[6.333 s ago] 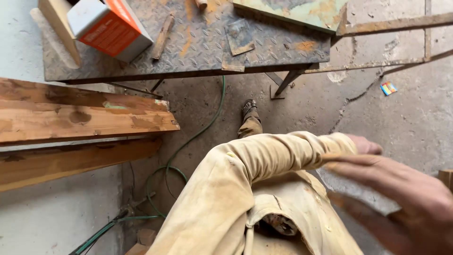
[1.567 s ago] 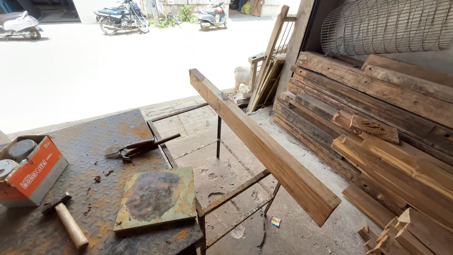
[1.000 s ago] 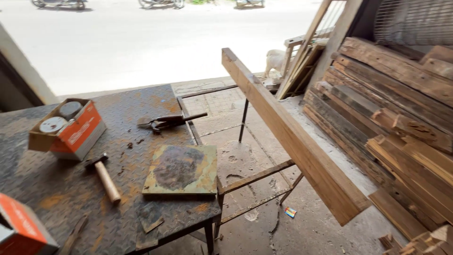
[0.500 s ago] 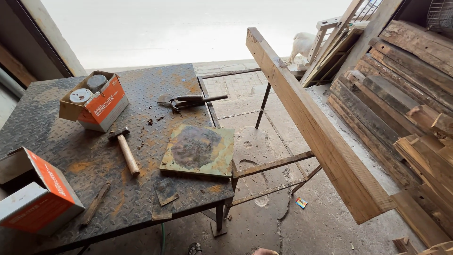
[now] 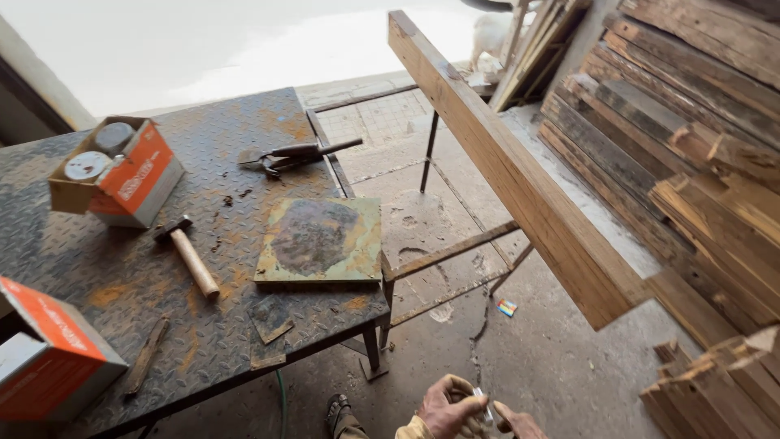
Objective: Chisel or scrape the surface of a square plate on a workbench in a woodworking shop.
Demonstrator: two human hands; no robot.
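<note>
Both hands have come into view at the bottom edge: left hand (image 5: 443, 406) and right hand (image 5: 518, 423) together pinch a small pale object (image 5: 481, 405), kind unclear. Beyond, the hammer (image 5: 188, 254) lies untouched on the steel surface (image 5: 236, 146), a plank (image 5: 520, 171) alongside; the view has swung downward.

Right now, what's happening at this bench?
A person stands at the near end of a rusty checker-plate metal table, both hands low in front of them. The left hand and right hand meet around a small pale object; what it is cannot be told. Nothing on the table is being touched: a hammer, a stained square slab, pliers-like tool and orange boxes. A long wooden beam rests on a metal frame beside stacked timber.
</note>
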